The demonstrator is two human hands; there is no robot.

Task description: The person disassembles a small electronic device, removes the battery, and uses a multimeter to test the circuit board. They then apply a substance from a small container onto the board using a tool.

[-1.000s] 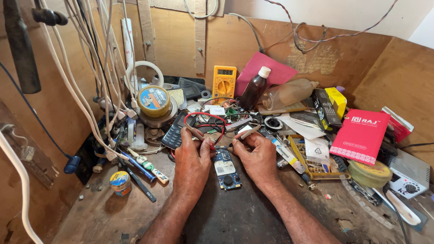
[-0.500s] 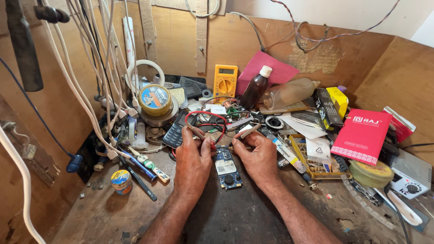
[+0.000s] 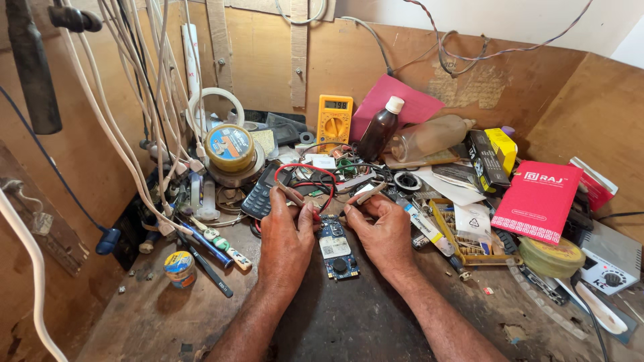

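Left hand [image 3: 285, 234]: grip closed on red probe [image 3: 293, 196].
Right hand [image 3: 382, 231]: grip closed on second probe [image 3: 367, 193].
Circuit board [image 3: 335, 247]: flat on tabletop [image 3: 349, 322], between the 2 grips, just below the tips.
Risk: a slipped tip could likely bridge contacts; red lead [image 3: 315, 175] may snag in clutter behind.

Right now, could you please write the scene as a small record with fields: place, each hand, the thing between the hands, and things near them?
place: cluttered wooden workbench with wooden back panels
left hand: left hand holds a probe with a red lead, tip near the board's top edge
right hand: right hand holds a second probe, also near the top edge
between hands: blue phone circuit board, flat on the bench
behind: yellow multimeter, dark brown bottle, keypad phone
left side: small round tin, hanging white cables
right side: red booklet, roll of tape
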